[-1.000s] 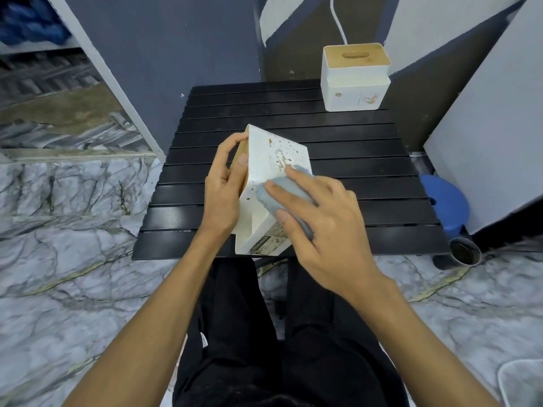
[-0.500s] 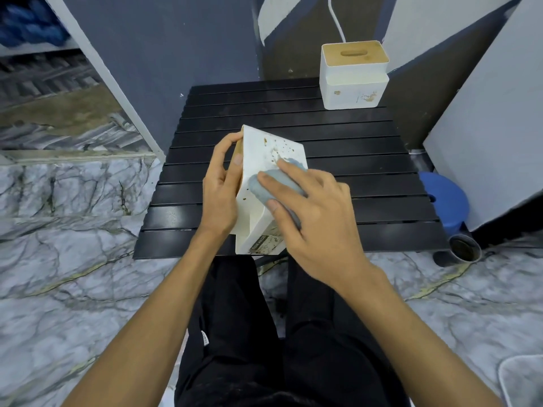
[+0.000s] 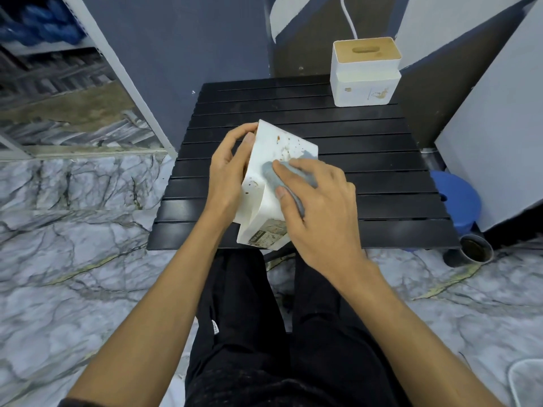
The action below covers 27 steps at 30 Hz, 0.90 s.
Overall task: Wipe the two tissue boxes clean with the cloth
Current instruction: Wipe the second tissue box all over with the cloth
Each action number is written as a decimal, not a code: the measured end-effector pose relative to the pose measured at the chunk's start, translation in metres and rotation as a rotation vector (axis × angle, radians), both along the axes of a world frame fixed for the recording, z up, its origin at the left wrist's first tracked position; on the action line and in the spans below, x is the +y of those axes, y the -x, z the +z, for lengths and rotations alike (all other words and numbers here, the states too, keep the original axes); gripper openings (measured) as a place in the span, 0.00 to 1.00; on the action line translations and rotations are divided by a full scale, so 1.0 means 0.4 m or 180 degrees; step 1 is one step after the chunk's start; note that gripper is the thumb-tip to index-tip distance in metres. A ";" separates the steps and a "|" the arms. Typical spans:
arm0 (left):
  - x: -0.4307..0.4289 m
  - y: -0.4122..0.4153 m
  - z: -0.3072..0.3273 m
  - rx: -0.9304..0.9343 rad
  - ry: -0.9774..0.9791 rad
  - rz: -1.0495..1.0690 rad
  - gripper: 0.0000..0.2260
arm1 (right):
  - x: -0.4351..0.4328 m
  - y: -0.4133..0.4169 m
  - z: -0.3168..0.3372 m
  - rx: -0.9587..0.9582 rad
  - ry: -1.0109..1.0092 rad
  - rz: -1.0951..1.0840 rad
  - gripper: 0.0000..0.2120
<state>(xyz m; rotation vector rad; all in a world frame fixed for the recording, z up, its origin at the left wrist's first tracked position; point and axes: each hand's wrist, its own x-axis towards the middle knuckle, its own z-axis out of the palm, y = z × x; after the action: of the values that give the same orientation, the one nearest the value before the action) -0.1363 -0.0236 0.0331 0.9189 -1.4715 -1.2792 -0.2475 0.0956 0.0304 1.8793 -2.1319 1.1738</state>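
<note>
Left hand [image 3: 227, 174] grips the tilted tissue box [image 3: 266, 201], right hand [image 3: 320, 207] pinches the cloth [image 3: 269, 174], brown specks [image 3: 286, 148] at its 12 o'clock.

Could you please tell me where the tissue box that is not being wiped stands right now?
In the head view, the spare tissue box stands upright at the far right corner of the black table, just below a white cable.

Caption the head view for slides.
Left hand holds a stained tissue box tilted while right hand wipes it with a grey cloth; second box stands behind.
</note>
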 end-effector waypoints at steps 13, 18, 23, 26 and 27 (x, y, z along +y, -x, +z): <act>0.012 0.024 0.006 0.0002 0.0035 0.0091 0.11 | -0.031 0.044 0.014 -0.0486 -0.0158 0.0114 0.20; 0.014 0.030 0.002 -0.0094 0.0194 0.0027 0.12 | 0.014 0.017 0.006 -0.0220 -0.0035 0.0257 0.19; 0.021 0.042 0.010 -0.0188 0.0156 0.0069 0.10 | -0.046 0.062 0.004 -0.0546 -0.0101 0.0145 0.19; 0.026 0.048 0.014 -0.0224 0.0150 0.0102 0.10 | -0.024 0.065 -0.004 -0.0742 -0.0120 0.0136 0.20; 0.026 0.049 0.015 -0.0227 0.0159 0.0104 0.10 | -0.006 0.054 -0.004 -0.0723 -0.0080 0.0170 0.19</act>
<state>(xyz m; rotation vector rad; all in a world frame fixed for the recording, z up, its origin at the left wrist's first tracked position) -0.1559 -0.0132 0.0390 0.9602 -1.5308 -1.1915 -0.2690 0.0932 0.0288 1.9070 -2.2282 1.4419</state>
